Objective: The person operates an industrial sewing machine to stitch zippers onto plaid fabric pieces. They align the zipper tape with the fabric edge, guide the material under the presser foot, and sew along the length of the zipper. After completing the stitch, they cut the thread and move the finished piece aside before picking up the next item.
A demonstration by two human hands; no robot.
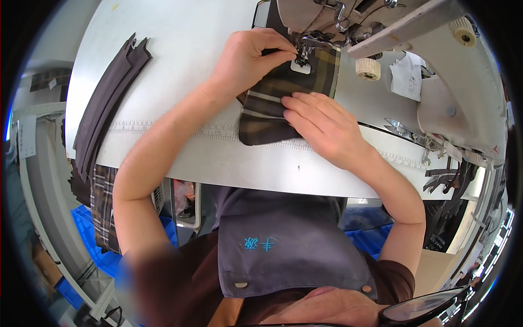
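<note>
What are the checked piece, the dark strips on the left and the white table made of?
The checked piece looks like matte woven cloth: crossing bands, no gloss. The dark strips seem fabric too, dull and layered. The white table looks smooth with a soft sheen, maybe laminate, though painted metal is possible.

Sewing wkshop: indust. sewing machine (463, 71) right of L hand (248, 57), ruler-marked wk table (174, 71) under it, dark fabric strips (111, 98) to its left, blue crates (84, 223) below.
</note>
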